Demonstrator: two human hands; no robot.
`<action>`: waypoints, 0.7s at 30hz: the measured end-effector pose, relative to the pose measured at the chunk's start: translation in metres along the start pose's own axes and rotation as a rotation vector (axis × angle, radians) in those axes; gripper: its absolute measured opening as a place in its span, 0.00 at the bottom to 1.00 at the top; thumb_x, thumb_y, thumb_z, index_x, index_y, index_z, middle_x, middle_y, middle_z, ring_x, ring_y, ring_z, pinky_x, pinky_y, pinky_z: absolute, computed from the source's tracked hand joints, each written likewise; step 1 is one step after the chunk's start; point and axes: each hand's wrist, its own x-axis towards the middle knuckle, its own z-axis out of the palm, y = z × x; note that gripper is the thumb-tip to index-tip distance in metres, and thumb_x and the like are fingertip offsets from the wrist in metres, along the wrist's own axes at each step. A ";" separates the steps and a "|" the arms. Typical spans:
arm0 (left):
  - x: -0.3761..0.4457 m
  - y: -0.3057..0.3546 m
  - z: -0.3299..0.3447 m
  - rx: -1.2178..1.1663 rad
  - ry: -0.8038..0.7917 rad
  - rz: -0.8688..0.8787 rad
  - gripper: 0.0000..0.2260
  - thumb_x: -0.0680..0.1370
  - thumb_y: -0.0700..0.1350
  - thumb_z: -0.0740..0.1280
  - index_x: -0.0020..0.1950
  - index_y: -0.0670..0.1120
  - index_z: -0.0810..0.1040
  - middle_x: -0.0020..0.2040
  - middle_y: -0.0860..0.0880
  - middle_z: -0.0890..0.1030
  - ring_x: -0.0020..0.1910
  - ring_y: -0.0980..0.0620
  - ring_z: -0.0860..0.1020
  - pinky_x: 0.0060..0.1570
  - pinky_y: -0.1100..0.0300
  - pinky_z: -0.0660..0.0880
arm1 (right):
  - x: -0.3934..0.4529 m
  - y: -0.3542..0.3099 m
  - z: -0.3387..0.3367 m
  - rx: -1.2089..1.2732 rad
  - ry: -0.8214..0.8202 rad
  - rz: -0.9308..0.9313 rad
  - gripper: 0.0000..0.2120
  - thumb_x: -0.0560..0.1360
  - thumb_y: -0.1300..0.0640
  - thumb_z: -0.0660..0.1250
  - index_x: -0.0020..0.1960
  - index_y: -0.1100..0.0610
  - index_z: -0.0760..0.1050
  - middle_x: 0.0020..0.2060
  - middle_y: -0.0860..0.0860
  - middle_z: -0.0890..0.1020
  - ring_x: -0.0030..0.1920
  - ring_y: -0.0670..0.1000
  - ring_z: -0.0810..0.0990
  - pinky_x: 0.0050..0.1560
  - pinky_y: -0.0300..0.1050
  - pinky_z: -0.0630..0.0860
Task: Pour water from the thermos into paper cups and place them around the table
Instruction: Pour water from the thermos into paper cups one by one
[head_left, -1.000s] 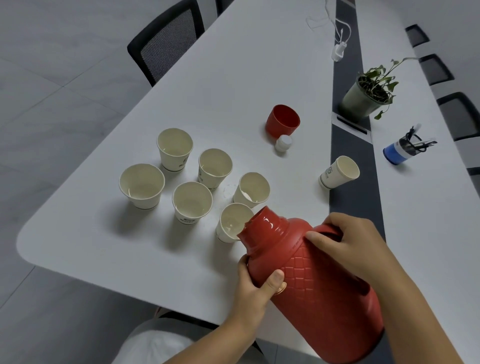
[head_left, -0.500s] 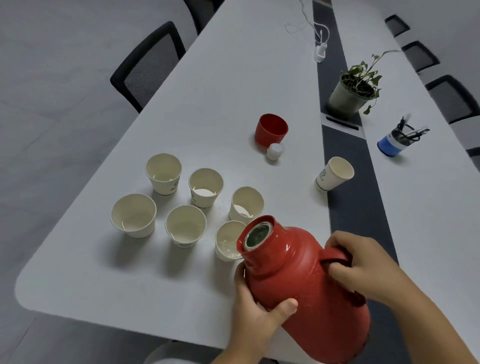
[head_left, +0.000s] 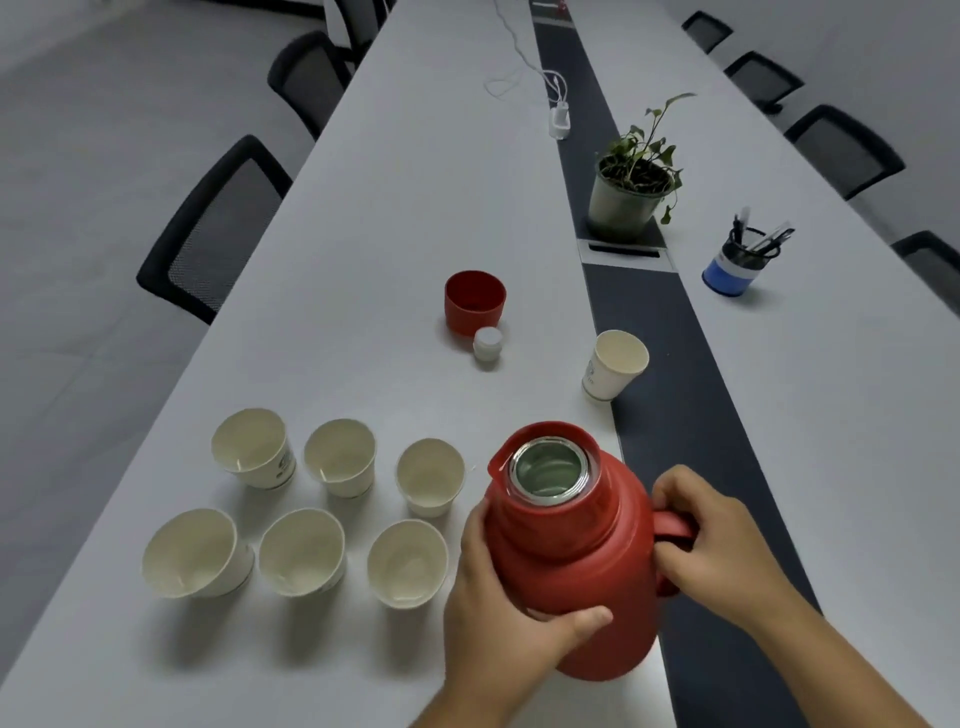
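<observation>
six paper cups (head_left: 322, 506) in two rows at 9 o'clock of thermos | left hand (head_left: 511, 618) wrapped on thermos body | red thermos (head_left: 571, 561) upright, mouth open, at table's (head_left: 363, 218) near edge; seventh paper cup (head_left: 613, 366) at 12 o'clock | right hand (head_left: 722, 545) clasps handle

The left hand (head_left: 511, 618) is wrapped round the near side of the thermos (head_left: 576, 561) body, palm against the red shell, fingers curled up its left flank and the thumb lying flat across the lower front. The right hand (head_left: 722, 551) grips the handle on the right side, fingers hooked through and around it, knuckles up, thumb tucked against the body. Both forearms are bare and rise from the bottom edge of the view, the left one nearly straight up, the right one slanting in from the lower right corner.
</observation>
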 end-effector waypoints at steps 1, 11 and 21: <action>0.011 0.006 0.002 0.027 -0.016 0.008 0.45 0.45 0.61 0.73 0.57 0.73 0.55 0.57 0.71 0.68 0.55 0.77 0.68 0.50 0.77 0.66 | 0.007 0.002 -0.002 0.031 0.034 -0.006 0.11 0.57 0.63 0.60 0.35 0.48 0.65 0.36 0.51 0.77 0.29 0.55 0.75 0.30 0.50 0.75; 0.142 0.040 0.000 0.287 -0.119 0.111 0.41 0.46 0.59 0.72 0.55 0.72 0.56 0.57 0.67 0.69 0.57 0.62 0.71 0.55 0.67 0.68 | 0.115 0.036 0.023 0.365 0.241 0.076 0.12 0.55 0.64 0.58 0.31 0.47 0.68 0.26 0.54 0.75 0.27 0.61 0.72 0.28 0.60 0.76; 0.222 0.036 -0.028 0.306 -0.039 0.144 0.42 0.45 0.54 0.74 0.55 0.70 0.59 0.57 0.68 0.68 0.57 0.68 0.69 0.50 0.72 0.66 | 0.206 0.029 0.066 0.480 0.282 -0.092 0.14 0.57 0.63 0.58 0.32 0.45 0.61 0.22 0.43 0.69 0.29 0.41 0.72 0.29 0.33 0.65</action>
